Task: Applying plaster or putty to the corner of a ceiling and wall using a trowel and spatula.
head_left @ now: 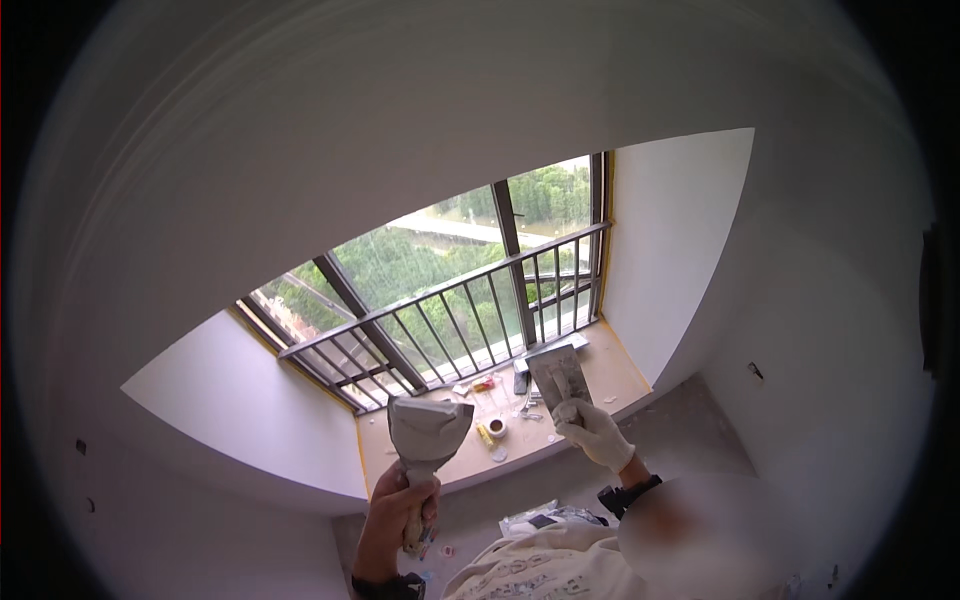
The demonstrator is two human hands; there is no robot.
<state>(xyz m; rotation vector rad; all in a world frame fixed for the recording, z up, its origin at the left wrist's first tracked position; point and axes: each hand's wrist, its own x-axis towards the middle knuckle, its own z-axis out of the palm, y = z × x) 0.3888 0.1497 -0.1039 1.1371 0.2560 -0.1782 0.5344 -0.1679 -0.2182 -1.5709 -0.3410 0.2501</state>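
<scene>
My bare left hand (398, 502) is closed round the handle of a wide putty knife (428, 436). Its blade points up, with a pale mass of what looks like putty on it. My right hand (597, 436), in a white glove, grips a rectangular plastering trowel (557, 372). The trowel's flat plate is grey and smeared, tilted up in front of the window sill. The two tools are held apart, and neither appears to touch a wall.
Ahead is a window with a dark metal railing (455, 292), edged with yellow tape. On the sill (612, 368) stand a cup (497, 427), a yellow item (486, 436), a red item (484, 384) and other small things. White walls flank it; plastic wrapping (535, 518) lies on the floor.
</scene>
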